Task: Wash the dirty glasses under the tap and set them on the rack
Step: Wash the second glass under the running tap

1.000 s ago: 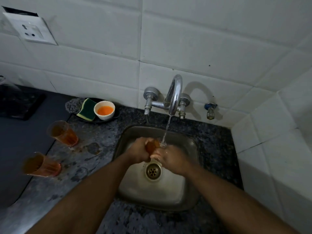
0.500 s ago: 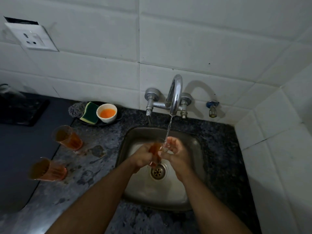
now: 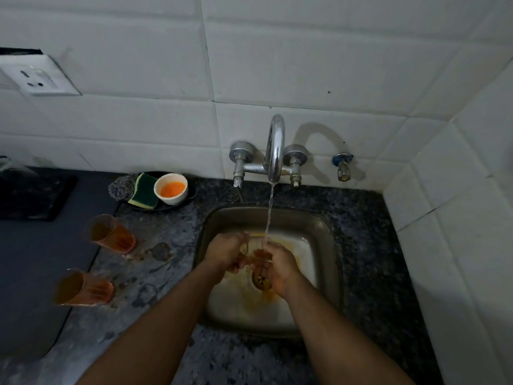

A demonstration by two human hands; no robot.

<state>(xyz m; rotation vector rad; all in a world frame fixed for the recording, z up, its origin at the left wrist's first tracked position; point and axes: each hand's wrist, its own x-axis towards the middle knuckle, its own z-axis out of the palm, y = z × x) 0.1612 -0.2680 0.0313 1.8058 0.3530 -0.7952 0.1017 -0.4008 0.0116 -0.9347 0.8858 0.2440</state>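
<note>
Over the steel sink (image 3: 327, 245), my left hand (image 3: 226, 252) and my right hand (image 3: 279, 266) both grip a small glass (image 3: 254, 255) with orange-brown residue, held between them under the stream from the chrome tap (image 3: 274, 151). The glass is mostly hidden by my fingers. Orange-tinted water spreads over the sink floor around the drain. Two more dirty glasses stand on the counter to the left: a far glass (image 3: 111, 234) and a near glass (image 3: 82, 287).
A dark tray at the back holds a green sponge (image 3: 144, 190), a scrubber (image 3: 120, 187) and a white bowl (image 3: 170, 188) of orange liquid. A dark mat (image 3: 33, 245) covers the left counter. A wall socket (image 3: 36, 79) sits upper left. Tiled walls close the back and right.
My hands have turned the glass under the stream, the right hand lowering over it. Orange water now stains the sink floor. The counter glasses have not moved.
</note>
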